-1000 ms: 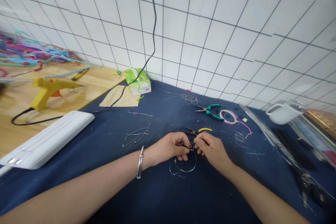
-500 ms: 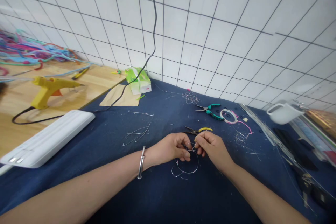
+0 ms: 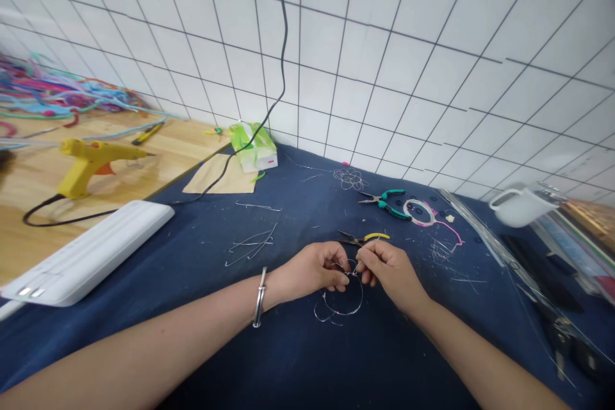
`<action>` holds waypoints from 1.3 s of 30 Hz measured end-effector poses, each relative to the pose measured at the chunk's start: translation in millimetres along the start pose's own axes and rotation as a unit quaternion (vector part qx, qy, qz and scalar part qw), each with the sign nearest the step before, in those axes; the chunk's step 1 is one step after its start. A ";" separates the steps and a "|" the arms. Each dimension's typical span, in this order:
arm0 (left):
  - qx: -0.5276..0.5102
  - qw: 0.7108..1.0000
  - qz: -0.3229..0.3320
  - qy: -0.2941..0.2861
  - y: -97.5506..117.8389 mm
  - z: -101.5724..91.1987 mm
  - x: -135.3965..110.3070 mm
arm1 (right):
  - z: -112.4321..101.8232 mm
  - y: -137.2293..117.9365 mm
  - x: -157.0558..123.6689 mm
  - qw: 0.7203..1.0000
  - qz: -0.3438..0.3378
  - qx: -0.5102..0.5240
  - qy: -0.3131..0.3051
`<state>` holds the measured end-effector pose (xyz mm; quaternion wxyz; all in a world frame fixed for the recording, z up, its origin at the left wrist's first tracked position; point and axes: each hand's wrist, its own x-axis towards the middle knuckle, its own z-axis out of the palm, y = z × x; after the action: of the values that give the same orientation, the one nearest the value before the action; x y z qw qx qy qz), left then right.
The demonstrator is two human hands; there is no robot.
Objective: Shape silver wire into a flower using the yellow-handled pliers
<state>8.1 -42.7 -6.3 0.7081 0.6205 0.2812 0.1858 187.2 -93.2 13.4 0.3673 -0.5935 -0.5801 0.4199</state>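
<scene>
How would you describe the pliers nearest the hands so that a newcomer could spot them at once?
On the dark blue cloth, find the left hand and right hand pinching a wire loop. Just beyond them lie small pliers. Their handles are yellow, whereas the other pliers farther back, near the wall, have teal handles.

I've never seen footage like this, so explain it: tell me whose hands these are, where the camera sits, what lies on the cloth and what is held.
No machine here: a person works bare-handed, filmed by one camera worn on the head, looking down. The left hand and right hand both pinch the top of a thin wire loop held low over the blue cloth. Just beyond lie yellow-handled pliers, farther back green-handled pliers, and loose wire pieces to the left. A yellow glue gun sits on the wooden top at left.
</scene>
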 end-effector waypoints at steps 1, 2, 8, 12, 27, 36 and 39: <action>0.003 1.000 0.001 -0.001 -0.5 0.0 0.1 | 0.2 0.2 0.1 1.000 0.001 0.000 0.000; 0.005 1.000 0.002 -0.001 -1.0 -0.1 0.2 | 0.4 0.4 0.2 1.000 0.003 -0.001 0.001; 0.002 1.000 0.004 -0.003 -2.5 -0.4 1.1 | -0.5 1.2 0.8 1.000 0.006 -0.008 -0.002; 0.004 1.000 0.001 0.000 -2.7 -0.4 1.6 | -1.0 1.6 1.0 1.000 0.002 0.002 0.006; 0.031 0.999 0.018 -0.009 -1.5 0.9 -0.2 | 3.4 -2.8 -0.5 1.000 0.017 0.014 -0.005; 0.072 0.997 0.010 -0.002 2.5 2.7 -0.7 | 5.9 -2.2 0.9 0.999 0.030 0.031 -0.008; 0.080 0.997 0.013 0.004 1.7 3.0 -0.2 | 6.3 -2.5 0.4 0.999 0.029 0.030 -0.006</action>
<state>10.0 -44.8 -4.4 0.6524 0.6783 0.2899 0.1740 180.4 -93.0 13.3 0.3695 -0.5964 -0.5515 0.4513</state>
